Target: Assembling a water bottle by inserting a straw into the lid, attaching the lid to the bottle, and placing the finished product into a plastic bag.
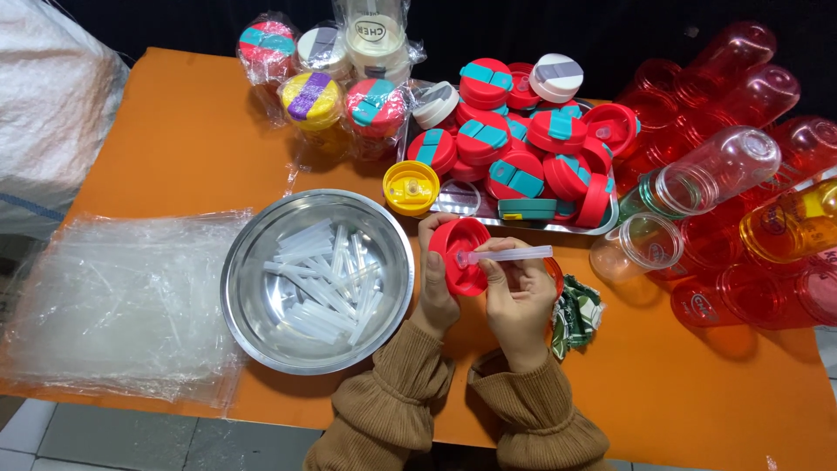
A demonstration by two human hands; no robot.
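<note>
Red bottle lid [455, 253] gripped in my left hand [438, 288], my right hand [516, 301] pinching a clear straw [514, 255] against it at centre frame, steel bowl of straws [261, 323] just left, tray of red lids [558, 228] above, clear bottles [715, 166] far right.

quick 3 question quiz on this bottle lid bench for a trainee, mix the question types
1. True or false: the left hand holds a red lid.
2. The clear straws lie in: A) a steel bowl B) a cardboard box C) a red bottle.
3. What does the right hand press into the lid?

Key: 1 true; 2 A; 3 a clear straw.
</note>
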